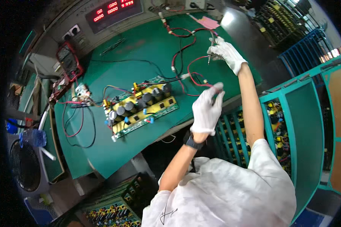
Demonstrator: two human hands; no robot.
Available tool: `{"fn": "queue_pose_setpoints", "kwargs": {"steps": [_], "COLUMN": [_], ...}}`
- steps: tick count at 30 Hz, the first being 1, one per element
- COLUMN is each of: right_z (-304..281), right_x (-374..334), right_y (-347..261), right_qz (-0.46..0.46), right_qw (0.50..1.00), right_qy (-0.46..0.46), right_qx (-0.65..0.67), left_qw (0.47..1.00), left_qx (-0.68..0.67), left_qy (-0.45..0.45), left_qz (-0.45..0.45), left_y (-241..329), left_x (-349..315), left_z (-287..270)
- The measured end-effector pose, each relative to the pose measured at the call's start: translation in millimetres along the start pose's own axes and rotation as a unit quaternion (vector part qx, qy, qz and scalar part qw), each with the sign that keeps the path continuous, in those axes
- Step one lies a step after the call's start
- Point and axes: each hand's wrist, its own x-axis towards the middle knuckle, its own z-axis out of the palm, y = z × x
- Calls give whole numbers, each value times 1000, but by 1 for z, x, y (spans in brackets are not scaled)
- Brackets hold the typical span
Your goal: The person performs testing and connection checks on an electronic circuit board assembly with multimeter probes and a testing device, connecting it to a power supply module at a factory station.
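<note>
My left hand (207, 110), in a white glove with a dark watch at the wrist, reaches over the green mat's near right edge. Its finger and thumb close on a red wire (201, 84). Farther right, my gloved right hand (226, 53) is closed around a slim, pointed tool (209, 59) whose exact kind I cannot make out. Another stretch of red wire (195, 60) runs up to that tool's tip. Left of my hands lies a circuit board (140, 107) with large black capacitors and yellow parts, wired at its far side.
Red and black cables (183, 47) loop across the green mat (113, 153). A red-framed multimeter (69, 62) leans at the left, beneath a panel with red digits (113, 12). Pink paper (208, 22) lies at the far edge. Teal racks (303, 117) holding boards stand at the right.
</note>
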Motion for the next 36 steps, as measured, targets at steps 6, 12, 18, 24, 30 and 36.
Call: {"fn": "queue_pose_setpoints", "kwargs": {"steps": [6,12,18,24,30,36], "right_z": [-92,-62,-111,-91,-104,-46], "right_x": [-18,15,82,96,85,65], "right_y": [75,26,48,40,40,-6], "right_qz": [86,44,-24,-87,-70,-148], "right_qw": [850,811,801,784,778,731], "right_qy": [139,221,-19,-79,-66,36], "right_qx": [-501,-540,-597,-610,-621,-666], "left_qw": [975,944,955,929,936,953], "left_qx": [130,242,223,191,169,228], "left_qy": [-163,-200,-198,-308,-304,-199], "left_qz": [-77,-98,0,-73,-61,15], "left_y": [-17,5,12,8,25,47], "left_x": [12,-3,-40,-85,-88,-48], "left_z": [49,5,-43,-111,-141,-198]}}
